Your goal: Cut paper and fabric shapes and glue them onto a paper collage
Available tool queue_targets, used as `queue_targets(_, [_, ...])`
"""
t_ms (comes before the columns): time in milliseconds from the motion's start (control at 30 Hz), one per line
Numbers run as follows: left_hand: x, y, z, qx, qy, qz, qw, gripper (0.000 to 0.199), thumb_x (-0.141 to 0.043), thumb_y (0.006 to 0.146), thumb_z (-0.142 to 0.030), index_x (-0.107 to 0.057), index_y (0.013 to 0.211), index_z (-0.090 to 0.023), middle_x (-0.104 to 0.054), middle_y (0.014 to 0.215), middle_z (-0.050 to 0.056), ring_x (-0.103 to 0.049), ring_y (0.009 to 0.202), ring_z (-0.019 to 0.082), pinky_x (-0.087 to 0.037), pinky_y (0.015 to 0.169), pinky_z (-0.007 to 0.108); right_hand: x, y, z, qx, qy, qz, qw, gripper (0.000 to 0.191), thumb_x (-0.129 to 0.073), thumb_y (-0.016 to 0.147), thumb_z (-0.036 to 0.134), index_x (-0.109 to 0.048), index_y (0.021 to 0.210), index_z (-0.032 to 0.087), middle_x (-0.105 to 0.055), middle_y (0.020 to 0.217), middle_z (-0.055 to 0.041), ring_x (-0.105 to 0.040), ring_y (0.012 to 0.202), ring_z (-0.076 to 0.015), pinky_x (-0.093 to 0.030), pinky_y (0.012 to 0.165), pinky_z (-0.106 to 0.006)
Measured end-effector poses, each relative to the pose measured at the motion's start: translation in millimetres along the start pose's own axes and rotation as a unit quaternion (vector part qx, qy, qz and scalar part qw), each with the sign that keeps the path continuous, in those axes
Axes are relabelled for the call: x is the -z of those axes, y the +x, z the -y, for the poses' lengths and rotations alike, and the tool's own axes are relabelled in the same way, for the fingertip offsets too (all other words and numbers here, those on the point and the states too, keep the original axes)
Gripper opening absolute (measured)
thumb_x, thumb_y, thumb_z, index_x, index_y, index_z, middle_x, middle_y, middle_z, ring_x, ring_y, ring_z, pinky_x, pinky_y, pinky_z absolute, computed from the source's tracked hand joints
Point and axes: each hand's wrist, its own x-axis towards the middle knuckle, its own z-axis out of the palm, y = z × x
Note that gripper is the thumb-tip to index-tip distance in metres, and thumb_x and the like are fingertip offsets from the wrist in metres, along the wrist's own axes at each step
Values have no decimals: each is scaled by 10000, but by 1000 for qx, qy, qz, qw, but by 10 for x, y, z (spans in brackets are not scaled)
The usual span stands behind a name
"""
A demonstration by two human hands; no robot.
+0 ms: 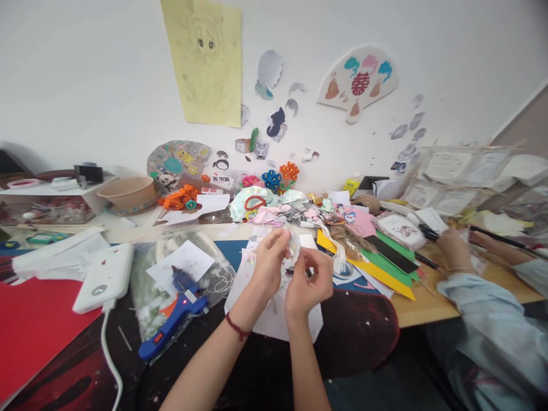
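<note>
Above the white paper sheets [268, 319], my left hand [269, 260] pinches a small whitish, thin piece [294, 242] between its fingertips. My right hand [310, 282] is closed close beside it, thumb and fingers pressed together at the lower edge of the same piece. The fingers partly cover the piece, so its exact kind does not show. Left of my hands, a blue hot glue gun [184, 308] with a small red light lies on a clear plastic bag [143, 274].
A white power bank [105, 277] with a cable lies left, by red paper [38, 337]. Fabric scraps [274, 208], yarn flowers [182, 197] and a bowl [128, 191] stand along the wall. Coloured strips [368, 262] lie right, near a co-worker's sleeve [492, 308] and hands.
</note>
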Motion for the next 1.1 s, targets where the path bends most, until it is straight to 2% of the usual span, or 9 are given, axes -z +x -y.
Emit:
queue_targets(100, [-3, -10, -10, 27, -48, 41, 998, 214, -762, 761, -309, -616, 780, -154, -532, 741, -22, -446, 628, 75, -373, 608, 208, 95, 95, -50, 155, -77, 28, 984, 122, -670, 874, 115, -695, 931, 220, -654, 870, -48, -626, 823, -177, -508, 707, -304])
queue_targets(167, [-17, -22, -22, 42, -61, 49, 996, 186, -765, 717, -262, -621, 759, -151, -553, 725, -18, -472, 633, 82, -384, 611, 212, 152, 149, -84, 224, -115, 42, 967, 176, -679, 864, 93, -699, 956, 242, -652, 872, -46, -636, 820, -179, -513, 727, -307])
queue_targets(267, [-56, -44, -48, 55, -71, 48, 995, 179, -769, 655, -223, -619, 724, -152, -578, 707, -17, -507, 642, 95, -400, 613, 221, 218, 214, -107, 287, -153, 63, 943, 228, -667, 858, 60, -698, 973, 255, -655, 879, -49, -636, 780, -170, -502, 698, -290])
queue_targets(433, [-126, -63, -89, 68, -75, 26, 995, 211, -771, 588, -237, -626, 716, -151, -593, 690, -14, -511, 636, 102, -404, 604, 230, 267, 284, -98, 352, -171, 99, 915, 248, -655, 846, 22, -692, 967, 236, -662, 866, -58, -628, 744, -162, -498, 675, -275])
queue_targets(667, [-146, -51, -92, 81, -63, 4, 995, 247, -765, 588, -259, -604, 735, -142, -549, 681, -23, -473, 609, 91, -399, 586, 224, 307, 269, -153, 386, -177, 128, 896, 265, -706, 798, -8, -699, 976, 189, -686, 848, -84, -623, 757, -182, -509, 697, -299])
queue_targets(867, [-119, -42, -84, 79, -61, -2, 995, 178, -717, 621, -220, -593, 723, -143, -522, 677, -21, -459, 599, 89, -387, 561, 219, 315, 281, -156, 379, -199, 149, 891, 209, -746, 791, 39, -718, 939, 183, -699, 865, -87, -619, 794, -190, -506, 734, -306])
queue_targets(1000, [-118, -34, -61, 79, -68, -8, 994, 131, -687, 642, -192, -605, 733, -147, -553, 694, -10, -487, 609, 99, -395, 566, 224, 333, 293, -172, 353, -204, 173, 897, 157, -742, 820, 98, -738, 943, 194, -696, 883, -80, -609, 800, -183, -495, 754, -307])
queue_targets(1100, [-121, -30, -43, 81, -76, -14, 994, 126, -686, 647, -195, -603, 730, -151, -574, 703, -5, -507, 618, 103, -399, 569, 223, 358, 280, -179, 302, -183, 196, 915, 128, -711, 861, 155, -742, 971, 210, -687, 924, -77, -612, 822, -185, -494, 757, -310])
